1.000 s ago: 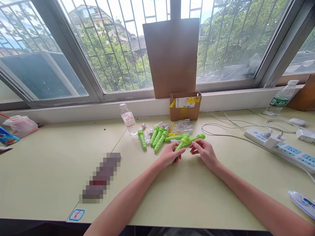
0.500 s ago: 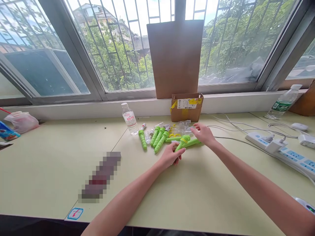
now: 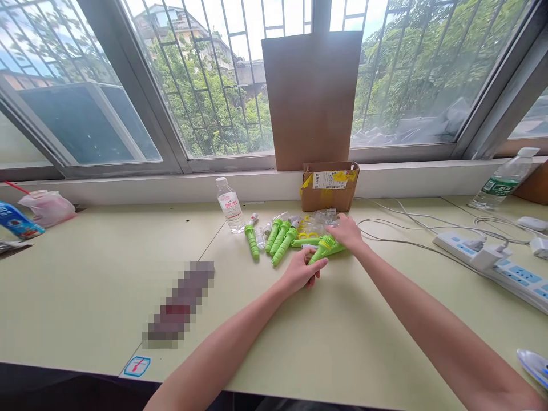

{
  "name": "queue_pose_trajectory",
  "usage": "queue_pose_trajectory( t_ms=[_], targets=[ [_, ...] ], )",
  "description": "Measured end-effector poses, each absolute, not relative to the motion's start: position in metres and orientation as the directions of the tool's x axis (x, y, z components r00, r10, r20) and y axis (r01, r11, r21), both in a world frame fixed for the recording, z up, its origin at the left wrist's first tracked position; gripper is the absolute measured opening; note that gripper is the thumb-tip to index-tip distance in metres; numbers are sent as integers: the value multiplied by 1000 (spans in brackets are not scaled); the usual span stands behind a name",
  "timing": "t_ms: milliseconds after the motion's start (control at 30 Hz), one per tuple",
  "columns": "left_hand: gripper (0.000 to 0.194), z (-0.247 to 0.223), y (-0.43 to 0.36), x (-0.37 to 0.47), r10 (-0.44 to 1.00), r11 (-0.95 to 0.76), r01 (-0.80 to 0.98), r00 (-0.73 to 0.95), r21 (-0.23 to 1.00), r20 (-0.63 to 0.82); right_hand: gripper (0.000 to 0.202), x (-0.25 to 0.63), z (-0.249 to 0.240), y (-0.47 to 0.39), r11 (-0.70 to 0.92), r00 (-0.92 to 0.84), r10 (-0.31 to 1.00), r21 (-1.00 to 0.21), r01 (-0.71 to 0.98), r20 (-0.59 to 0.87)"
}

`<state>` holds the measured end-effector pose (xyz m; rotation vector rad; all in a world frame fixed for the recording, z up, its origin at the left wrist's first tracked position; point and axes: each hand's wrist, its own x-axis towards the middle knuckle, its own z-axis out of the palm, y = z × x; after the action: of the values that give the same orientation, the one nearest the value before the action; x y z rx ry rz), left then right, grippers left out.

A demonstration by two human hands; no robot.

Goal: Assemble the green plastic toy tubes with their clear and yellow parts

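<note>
Green plastic tube (image 3: 321,249) with yellow rings round its wide end is in the left hand (image 3: 303,271), fingers wrapped around it, thumb on top, just on the near side of the little cardboard box (image 3: 329,194). Right hand (image 3: 346,231) is nearer the box, fingertips down at the clear plastic pieces (image 3: 319,220) in front of it. Can't tell how far those fingers are open or if they've got hold of anything, sorry. Loose yellow rings (image 3: 308,235) sit by the clear bits, also in front of the box. More green tubes (image 3: 285,246) lie to the box's front left, with a water bottle (image 3: 231,208) standing further left, and a power strip (image 3: 456,245) is off to its right.
</note>
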<state>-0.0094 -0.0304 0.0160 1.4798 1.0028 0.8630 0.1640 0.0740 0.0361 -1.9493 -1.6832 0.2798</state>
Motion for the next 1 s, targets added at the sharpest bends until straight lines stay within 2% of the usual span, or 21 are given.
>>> queue_pose_trajectory(
  t_ms=[133,233,400,567,767,1000],
  targets=[
    [41,17,-32,-9,925,-31,135,380,990,-22,49,164,39,57,143,137,912,-615,776,386],
    [42,20,-34,-9,930,-28,166,367,986,-35,47,170,38,30,350,63,864,-686,638,500],
    [42,23,-37,-8,921,-78,209,389,975,-10,45,189,29,-6,381,164,859,-820,428,485],
    [42,25,-38,-8,920,-132,242,391,961,27,39,195,22,-17,428,110,843,-781,455,526],
    [43,28,-41,-8,914,-126,285,406,950,-1,35,192,21,-26,520,59,785,-708,478,617],
    [42,28,-41,-9,898,-178,306,439,935,28,29,194,20,-28,556,130,743,-714,426,656]
  ],
)
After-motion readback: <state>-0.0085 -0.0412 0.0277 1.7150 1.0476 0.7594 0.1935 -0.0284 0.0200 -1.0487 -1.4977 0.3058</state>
